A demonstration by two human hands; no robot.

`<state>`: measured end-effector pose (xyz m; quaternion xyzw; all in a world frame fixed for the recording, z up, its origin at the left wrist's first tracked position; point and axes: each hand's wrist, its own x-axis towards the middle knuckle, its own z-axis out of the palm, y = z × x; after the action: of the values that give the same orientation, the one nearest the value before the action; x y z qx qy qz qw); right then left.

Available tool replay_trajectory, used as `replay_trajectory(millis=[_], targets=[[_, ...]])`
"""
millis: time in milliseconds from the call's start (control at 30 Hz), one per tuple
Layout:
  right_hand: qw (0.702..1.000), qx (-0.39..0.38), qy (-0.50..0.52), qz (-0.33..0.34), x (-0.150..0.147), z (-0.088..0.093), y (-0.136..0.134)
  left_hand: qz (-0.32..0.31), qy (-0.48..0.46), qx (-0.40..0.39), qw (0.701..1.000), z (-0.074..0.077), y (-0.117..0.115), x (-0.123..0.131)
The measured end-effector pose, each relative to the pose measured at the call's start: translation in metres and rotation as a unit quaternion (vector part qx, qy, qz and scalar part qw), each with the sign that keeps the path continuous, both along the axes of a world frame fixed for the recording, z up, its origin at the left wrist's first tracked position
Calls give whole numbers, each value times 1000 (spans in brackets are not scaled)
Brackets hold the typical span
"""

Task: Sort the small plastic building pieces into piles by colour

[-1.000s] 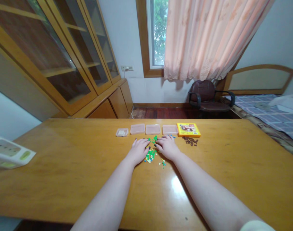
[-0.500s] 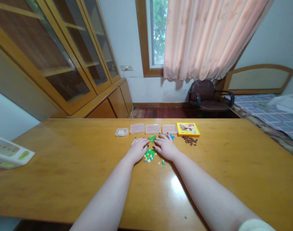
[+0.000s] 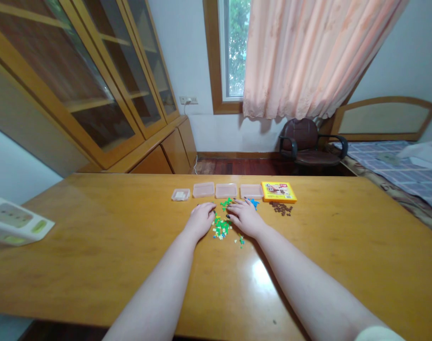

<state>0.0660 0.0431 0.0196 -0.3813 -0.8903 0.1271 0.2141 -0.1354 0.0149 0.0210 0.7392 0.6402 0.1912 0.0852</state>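
My left hand (image 3: 200,221) rests on the table at the left of the small building pieces, fingers stretched out and thumb apart. Opposite it, my right hand (image 3: 247,218) lies with its fingers spread, holding nothing visible. Between the fingertips is a small cluster of green pieces (image 3: 225,204). Nearer to me lies a mixed pile (image 3: 222,228) of green, white, yellow and blue pieces. A few loose pieces (image 3: 241,240) sit below my right palm. Blue pieces (image 3: 253,203) show partly behind my right hand, and a heap of brown pieces (image 3: 281,208) lies to its right.
Three clear plastic trays (image 3: 203,190) stand in a row behind the pieces. A smaller clear box (image 3: 180,194) with white contents is left of them, a yellow box (image 3: 278,192) right. A white and green container (image 3: 19,222) stands at the table's left edge.
My left hand has drawn slightly left, away from the green cluster, which shows more fully now. My right hand has barely moved. The whole view has shifted a little.
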Motion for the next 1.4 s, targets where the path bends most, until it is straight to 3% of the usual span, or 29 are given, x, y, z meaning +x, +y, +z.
replay_trajectory(millis=[100,167,400,533,733,933,1167,1400], targets=[[1000,-1,18,-1,0,2,0,71,20,4,997,3,-2,-6],[1000,0,24,4,-1,2,-1,87,37,2,996,1,-1,-9],[1000,-1,11,17,-3,4,-2,-14,42,-38,998,-8,3,-3],[997,5,-17,69,-4,8,-7,4,32,-17,999,5,-2,-4],[993,-8,-92,68,-6,8,-13,-18,75,-22,997,22,-12,-6],[992,-15,-105,71,-6,4,-11,-39,122,-42,991,26,-18,1],[998,7,-47,35,-2,2,-6,-48,116,-54,991,22,-17,1],[996,-7,-8,91,0,6,-7,-45,94,-30,994,20,-16,3]])
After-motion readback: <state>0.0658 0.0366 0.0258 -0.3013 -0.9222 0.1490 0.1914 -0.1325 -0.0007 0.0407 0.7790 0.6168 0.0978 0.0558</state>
